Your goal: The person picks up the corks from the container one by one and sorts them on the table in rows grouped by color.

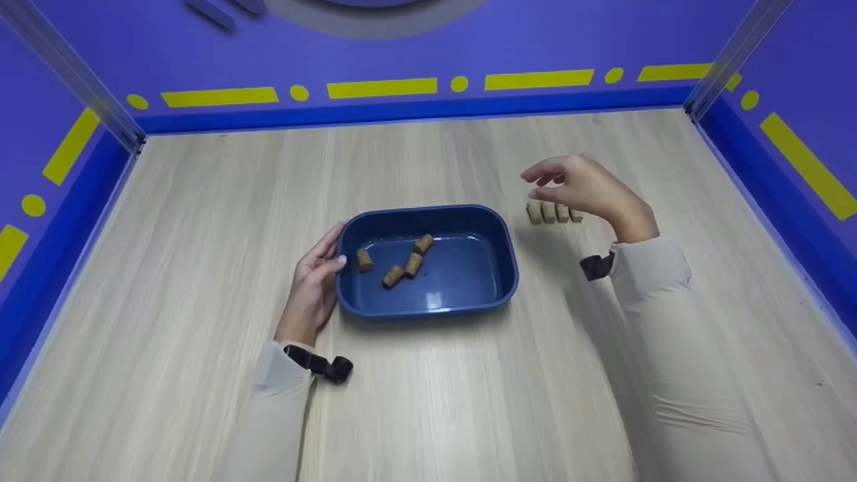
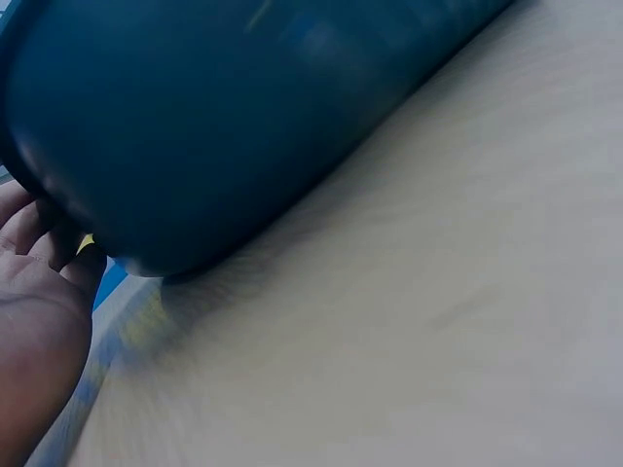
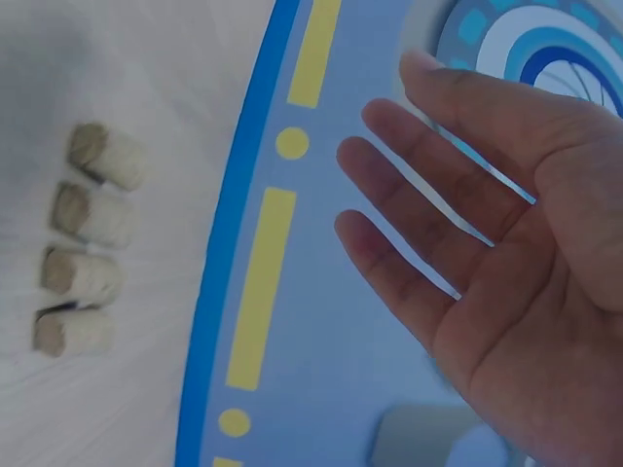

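My left hand [image 1: 313, 288] grips the left wall of a dark blue plastic tub [image 1: 428, 312], its thumb over the rim and its fingers along the outside. Inside the tub several brown corks lie loosely, among them one cork [image 1: 364, 260] near the left wall. To the tub's right, my right hand [image 1: 592, 189] is raised over a short row of upright corks [image 1: 549, 213] and partly covers them in the head view. Its fingers are loosely bent and hold nothing. In the right wrist view, the row of corks [image 3: 80, 273] appears apart from the fingertips.
The table [image 1: 428, 402] has a pale wood-grain top. Blue panels with yellow dashes and dots, such as the back wall [image 1: 381, 110], border it at the back and both sides. Black wrist cameras, one on the left cuff [image 1: 338, 369], sit over beige sleeves.
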